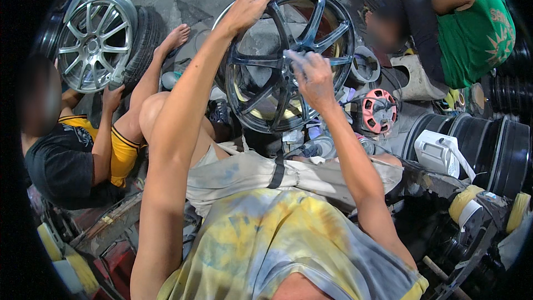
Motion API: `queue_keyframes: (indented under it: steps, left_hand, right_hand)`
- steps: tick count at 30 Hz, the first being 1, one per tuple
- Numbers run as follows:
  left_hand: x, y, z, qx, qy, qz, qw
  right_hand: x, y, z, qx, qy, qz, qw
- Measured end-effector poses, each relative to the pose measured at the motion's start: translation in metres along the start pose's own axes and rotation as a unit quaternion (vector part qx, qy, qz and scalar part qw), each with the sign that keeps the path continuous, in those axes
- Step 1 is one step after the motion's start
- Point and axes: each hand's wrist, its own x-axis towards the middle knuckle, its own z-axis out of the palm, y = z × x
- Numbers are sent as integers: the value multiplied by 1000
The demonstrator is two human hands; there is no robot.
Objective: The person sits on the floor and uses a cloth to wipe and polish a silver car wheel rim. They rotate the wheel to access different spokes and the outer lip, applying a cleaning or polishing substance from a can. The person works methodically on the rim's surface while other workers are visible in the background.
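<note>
A dark, glossy multi-spoke wheel rim [315,21] stands tilted in front of my knees. My left hand [251,10] grips its upper left edge, with the fingers over the lip. My right hand [315,80] is at the hub, its fingers bent and close together against the spokes. Something pale bluish-grey shows at those fingertips; whether it is a small pad, a piece of paper or dust I cannot make out. Through the gaps between the spokes, a yellowish inner barrel surface is visible.
At left, a seated person holds a tool at a silver rim [91,44] beside a tyre [145,39]. Another person in a green top [480,33] sits at upper right. A red cable reel [379,112], a white box [437,153] and stacked dark rims [508,150] lie at right.
</note>
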Motion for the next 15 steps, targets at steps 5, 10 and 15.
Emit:
queue_keyframes:
  steps: [5,10,15]
  left_hand:
    - [-9,9,1,-17,28,37,999]
    - [-14,-3,6,-21,44,68,996]
    - [-13,-2,3,-12,19,27,999]
  right_hand:
    - [7,-40,29,75,-8,48,996]
    - [22,-74,34,72,13,-36,997]
    - [3,-57,31,49,24,-4,999]
